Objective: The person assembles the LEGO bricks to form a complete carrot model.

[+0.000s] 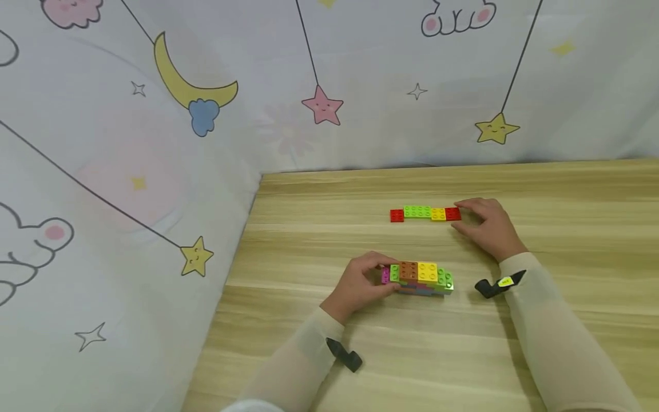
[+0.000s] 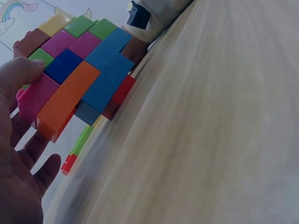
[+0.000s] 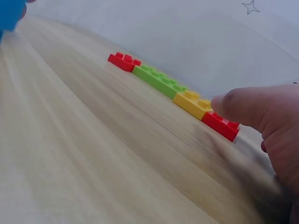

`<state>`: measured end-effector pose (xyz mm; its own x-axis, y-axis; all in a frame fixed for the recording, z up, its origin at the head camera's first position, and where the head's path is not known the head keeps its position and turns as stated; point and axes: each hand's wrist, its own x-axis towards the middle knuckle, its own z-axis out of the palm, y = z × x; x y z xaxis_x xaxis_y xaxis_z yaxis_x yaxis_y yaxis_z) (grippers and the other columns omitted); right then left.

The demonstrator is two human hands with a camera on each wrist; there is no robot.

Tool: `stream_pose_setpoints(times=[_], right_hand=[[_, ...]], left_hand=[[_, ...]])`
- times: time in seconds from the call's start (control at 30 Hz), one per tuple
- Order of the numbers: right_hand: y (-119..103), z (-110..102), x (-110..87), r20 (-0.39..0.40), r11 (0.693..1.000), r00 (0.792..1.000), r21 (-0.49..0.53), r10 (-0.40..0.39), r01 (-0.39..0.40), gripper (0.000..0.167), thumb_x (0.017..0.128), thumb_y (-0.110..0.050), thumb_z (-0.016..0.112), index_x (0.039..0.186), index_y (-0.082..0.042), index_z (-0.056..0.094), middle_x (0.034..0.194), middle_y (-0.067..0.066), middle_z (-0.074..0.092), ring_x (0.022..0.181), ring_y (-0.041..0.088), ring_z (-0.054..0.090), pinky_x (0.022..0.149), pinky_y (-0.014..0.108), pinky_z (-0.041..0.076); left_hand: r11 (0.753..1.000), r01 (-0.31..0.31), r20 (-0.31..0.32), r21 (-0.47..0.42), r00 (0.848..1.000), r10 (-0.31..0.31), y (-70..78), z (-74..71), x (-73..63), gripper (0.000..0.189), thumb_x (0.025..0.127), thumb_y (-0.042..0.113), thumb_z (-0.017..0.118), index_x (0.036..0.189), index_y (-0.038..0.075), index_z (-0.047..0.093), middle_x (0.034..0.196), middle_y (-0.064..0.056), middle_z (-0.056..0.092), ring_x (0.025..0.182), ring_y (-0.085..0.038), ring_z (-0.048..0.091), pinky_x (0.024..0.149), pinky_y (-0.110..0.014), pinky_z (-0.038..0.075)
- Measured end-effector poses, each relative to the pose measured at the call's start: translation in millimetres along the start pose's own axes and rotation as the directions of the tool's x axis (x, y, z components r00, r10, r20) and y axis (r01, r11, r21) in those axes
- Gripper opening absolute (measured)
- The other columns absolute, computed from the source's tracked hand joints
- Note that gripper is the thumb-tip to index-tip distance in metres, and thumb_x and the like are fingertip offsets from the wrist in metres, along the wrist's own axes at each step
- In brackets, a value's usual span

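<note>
In the head view my left hand (image 1: 357, 284) grips the left end of a stack of toy building bricks (image 1: 427, 273). Brown and yellow bricks top the stack, with green ones at its sides. From the left wrist its side (image 2: 70, 88) shows pink, blue, orange and green bricks, the thumb (image 2: 23, 70) pressing a green one. My right hand (image 1: 489, 229) is at the right end of a brick row, thumb and finger spread on either side of a red brick (image 1: 453, 214). Whether they touch it cannot be told.
The row continues leftward with a yellow brick (image 1: 438, 214), a long green brick (image 1: 417, 212) and another red brick (image 1: 396, 216). It lies on a wood-grain table (image 1: 309, 229). A printed white cloth (image 1: 381, 131) hangs behind and at the left.
</note>
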<state>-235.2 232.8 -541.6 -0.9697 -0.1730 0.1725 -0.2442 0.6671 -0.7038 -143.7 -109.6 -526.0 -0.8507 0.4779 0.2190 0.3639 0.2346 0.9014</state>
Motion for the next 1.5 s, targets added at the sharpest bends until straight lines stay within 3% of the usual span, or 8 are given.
stream_pose_setpoints(times=[0.2, 0.37, 0.67, 1.0, 1.13, 1.23, 1.5], right_hand=[[-2, -2, 7.0, 0.058, 0.994, 0.998, -0.101, -0.032, 0.038, 0.054, 0.093, -0.029, 0.079, 0.137, -0.003, 0.065, 0.137, 0.024, 0.062, 0.128, 0.047, 0.047, 0.106, 0.067, 0.031], [-3, 1, 9.3, 0.061, 0.988, 0.997, -0.148, -0.045, 0.053, 0.047, 0.095, -0.025, 0.078, 0.134, -0.003, 0.066, 0.135, 0.023, 0.063, 0.126, 0.048, 0.048, 0.100, 0.068, 0.033], [0, 2, 6.9, 0.055, 0.991, 0.998, -0.132, -0.027, 0.034, 0.035, 0.095, -0.019, 0.077, 0.127, -0.005, 0.070, 0.128, 0.020, 0.065, 0.121, 0.046, 0.050, 0.095, 0.067, 0.034], [-2, 0, 5.7, 0.053, 0.997, 0.999, -0.081, -0.006, 0.010, 0.034, 0.092, -0.019, 0.079, 0.121, -0.002, 0.072, 0.122, 0.022, 0.067, 0.118, 0.045, 0.052, 0.103, 0.066, 0.034], [-7, -2, 0.9, 0.017, 0.999, 0.999, -0.005, 0.033, -0.033, 0.033, 0.092, -0.021, 0.080, 0.120, -0.004, 0.073, 0.121, 0.018, 0.068, 0.119, 0.040, 0.055, 0.106, 0.060, 0.038], [-13, -4, -6.8, -0.032, 0.997, 0.998, 0.049, 0.054, -0.052, 0.031, 0.092, -0.021, 0.081, 0.119, -0.005, 0.074, 0.121, 0.014, 0.069, 0.117, 0.034, 0.059, 0.101, 0.054, 0.044], [-50, -10, -43.1, -0.122, 0.994, 0.993, 0.107, 0.002, 0.012, 0.024, 0.092, -0.020, 0.081, 0.115, -0.012, 0.076, 0.116, 0.000, 0.070, 0.103, 0.021, 0.057, 0.084, 0.027, 0.043]], left_hand=[[1.000, -0.002, 0.000, 0.023, 1.000, 0.002, 1.8, 1.2, -0.6, 0.040, 0.082, 0.016, 0.090, 0.120, 0.017, 0.076, 0.116, 0.005, 0.073, 0.102, -0.009, 0.063, 0.089, -0.040, 0.057], [1.000, 0.007, 0.003, 0.001, 1.000, -0.007, 1.2, 0.2, -0.8, 0.040, 0.082, 0.015, 0.090, 0.120, 0.018, 0.076, 0.117, 0.006, 0.073, 0.102, -0.010, 0.063, 0.089, -0.040, 0.057], [1.000, 0.007, 0.001, -0.001, 1.000, -0.007, -1.2, 2.1, -0.5, 0.040, 0.083, 0.015, 0.089, 0.120, 0.018, 0.076, 0.117, 0.004, 0.073, 0.101, -0.012, 0.064, 0.088, -0.041, 0.057], [1.000, -0.001, 0.001, 0.004, 1.000, 0.001, -1.9, 1.3, -0.4, 0.041, 0.083, 0.017, 0.089, 0.121, 0.018, 0.076, 0.118, 0.006, 0.073, 0.102, -0.010, 0.063, 0.089, -0.040, 0.057], [1.000, -0.009, -0.008, -0.003, 1.000, 0.009, -2.5, 1.0, -0.1, 0.041, 0.082, 0.015, 0.090, 0.121, 0.017, 0.076, 0.117, 0.005, 0.073, 0.102, -0.011, 0.064, 0.089, -0.041, 0.057], [1.000, -0.004, -0.015, -0.013, 1.000, 0.003, -0.8, 1.0, 0.0, 0.041, 0.083, 0.015, 0.090, 0.121, 0.016, 0.076, 0.117, 0.004, 0.073, 0.102, -0.012, 0.064, 0.089, -0.041, 0.057], [1.000, -0.009, -0.027, 0.011, 1.000, 0.010, -2.5, 0.8, 0.1, 0.042, 0.083, 0.016, 0.089, 0.123, 0.016, 0.075, 0.118, 0.004, 0.073, 0.104, -0.010, 0.064, 0.090, -0.038, 0.056]])
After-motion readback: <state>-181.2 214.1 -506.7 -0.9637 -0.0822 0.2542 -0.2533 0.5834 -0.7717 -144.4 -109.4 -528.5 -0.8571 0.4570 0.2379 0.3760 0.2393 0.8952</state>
